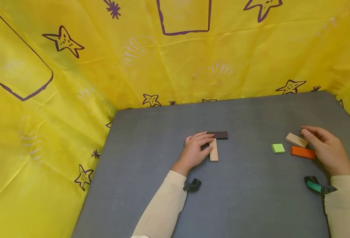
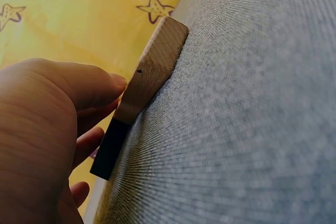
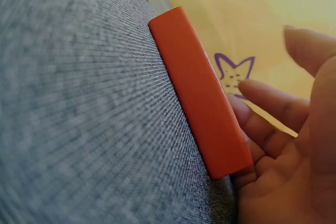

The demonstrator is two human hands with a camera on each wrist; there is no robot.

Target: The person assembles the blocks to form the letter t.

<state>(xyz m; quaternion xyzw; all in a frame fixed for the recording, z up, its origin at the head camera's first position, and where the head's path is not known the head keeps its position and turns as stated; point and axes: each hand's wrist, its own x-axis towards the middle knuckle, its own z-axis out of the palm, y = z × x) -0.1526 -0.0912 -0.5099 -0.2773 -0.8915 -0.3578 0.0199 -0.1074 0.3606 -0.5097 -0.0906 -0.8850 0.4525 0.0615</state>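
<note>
My left hand (image 1: 194, 152) lies over the left part of a dark brown block (image 1: 219, 135), its fingers reaching across it. The thumb touches a plain wooden block (image 2: 155, 61), which stretches from the dark block toward me. Part of the dark block is hidden under the fingers. On the right, my right hand (image 1: 329, 148) hovers beside another plain wooden block (image 1: 296, 140) and an orange block (image 3: 202, 98). In the right wrist view its thumb and fingers are spread apart with nothing pinched between them. A small light green block (image 1: 278, 148) lies left of the orange one.
The blocks lie on a grey cloth-covered table (image 1: 237, 198). Yellow sheets (image 1: 178, 66) with drawn stars hang behind it and at both sides. A dark strap (image 1: 192, 185) is on the left wrist, and a black and green strap (image 1: 319, 186) on the right.
</note>
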